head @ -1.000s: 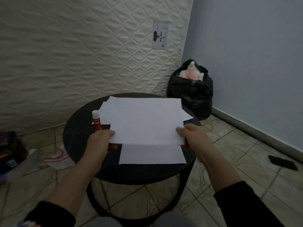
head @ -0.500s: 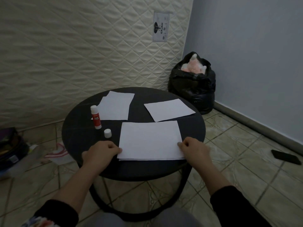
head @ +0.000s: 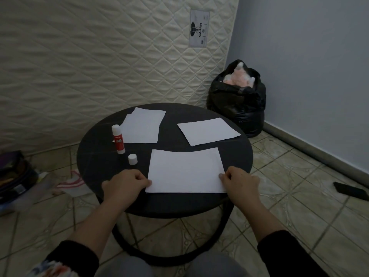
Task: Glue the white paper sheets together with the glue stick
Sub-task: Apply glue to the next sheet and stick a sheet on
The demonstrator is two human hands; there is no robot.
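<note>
On the round black table, a white paper sheet lies flat near the front edge, on top of another sheet whose edge shows just below it. My left hand pinches its near left corner and my right hand pinches its near right corner. A red and white glue stick stands upright and uncapped at the table's left. Its white cap sits beside it. Two more white sheets lie further back: a small stack at the back left and a single sheet at the back right.
A black bag with pink stuffing stands in the corner behind the table. A quilted mattress leans against the wall. A dark phone lies on the tiled floor at right. Bags and a plastic pouch lie on the floor at left.
One second ago both hands held the sheet lifted above the table. It has been lowered onto the sheet beneath and now lies flat, with both hands still at its near corners.
</note>
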